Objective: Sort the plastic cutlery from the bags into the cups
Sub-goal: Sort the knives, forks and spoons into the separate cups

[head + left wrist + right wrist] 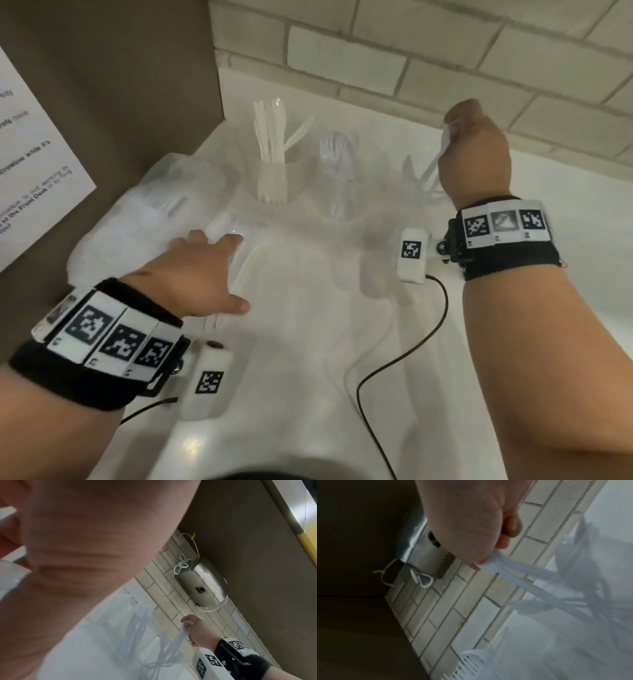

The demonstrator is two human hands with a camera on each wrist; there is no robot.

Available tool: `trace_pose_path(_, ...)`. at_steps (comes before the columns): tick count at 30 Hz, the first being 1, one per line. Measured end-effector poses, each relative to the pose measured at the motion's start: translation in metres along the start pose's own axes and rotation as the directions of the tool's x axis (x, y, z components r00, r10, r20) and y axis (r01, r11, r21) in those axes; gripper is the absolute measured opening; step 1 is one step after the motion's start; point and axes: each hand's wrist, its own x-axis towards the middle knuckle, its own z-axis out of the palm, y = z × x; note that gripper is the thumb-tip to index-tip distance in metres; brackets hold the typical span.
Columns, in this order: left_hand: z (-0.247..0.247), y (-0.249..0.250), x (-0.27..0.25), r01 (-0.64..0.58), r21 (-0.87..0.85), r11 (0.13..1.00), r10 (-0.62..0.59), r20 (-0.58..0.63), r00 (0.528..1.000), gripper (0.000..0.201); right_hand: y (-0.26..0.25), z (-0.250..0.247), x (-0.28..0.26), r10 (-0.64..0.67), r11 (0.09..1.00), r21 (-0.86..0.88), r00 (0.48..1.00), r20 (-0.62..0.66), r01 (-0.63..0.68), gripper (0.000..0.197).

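Three clear cups stand in a row on the table; the right hand grips a bunch of white cutlery, long axes slanting down into the rightmost cup (directly beneath). The left hand, fingers spread, rests on the bags.

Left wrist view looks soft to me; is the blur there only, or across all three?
Left wrist: the left hand fills the frame, smeared; the dryer stays sharper. Right wrist: the cutlery under the right hand streaks, left side dark. Head: white counter washes out the clear cups.
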Motion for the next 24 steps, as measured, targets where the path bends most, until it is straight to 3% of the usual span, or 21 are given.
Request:
trace_pose_path(3,0.004,0.007,0.002,-0.017,-0.045,0.999,0.017,-0.001,1.000,0.099,0.002,0.003,-0.003,0.025,0.998,-0.068,0.995,0.095,-0.018,0.040)
trace_pose_path(7,0.009,0.014,0.005,-0.044,-0.141,0.989,0.042,-0.021,0.999,0.089,-0.016,-0.004,-0.011,-0.036,0.999,-0.011,0.999,-0.030,0.036,0.040)
trace_pose_path(11,0.002,0.011,0.004,-0.120,-0.295,0.948,0.095,-0.095,0.991,0.063,-0.060,0.004,-0.041,-0.232,0.956,0.173,0.972,-0.047,0.237,0.030)
trace_pose_path(13,-0.005,0.004,0.001,-0.146,-0.401,0.904,0.083,-0.172,0.982,0.047,-0.081,0.019,-0.062,-0.365,0.914,0.207,0.930,0.041,0.349,0.027)
trace_pose_path(16,-0.010,-0.007,-0.001,-0.092,-0.366,0.926,0.009,-0.221,0.975,0.046,-0.103,0.048,-0.091,-0.449,0.893,0.189,0.803,0.391,0.407,0.026)
trace_pose_path(18,-0.007,-0.008,-0.001,-0.018,-0.273,0.962,-0.024,-0.148,0.989,0.053,-0.113,0.066,-0.102,-0.394,0.914,0.159,0.725,0.566,0.373,0.029)
trace_pose_path(20,-0.001,-0.006,0.000,0.032,-0.182,0.983,-0.045,-0.065,0.997,0.054,-0.121,0.080,-0.107,-0.316,0.946,0.169,0.685,0.657,0.275,0.042)
trace_pose_path(24,0.008,-0.006,0.006,0.039,-0.103,0.994,-0.044,-0.044,0.998,0.023,-0.129,0.097,-0.105,-0.240,0.969,0.164,0.558,0.794,0.183,0.064)
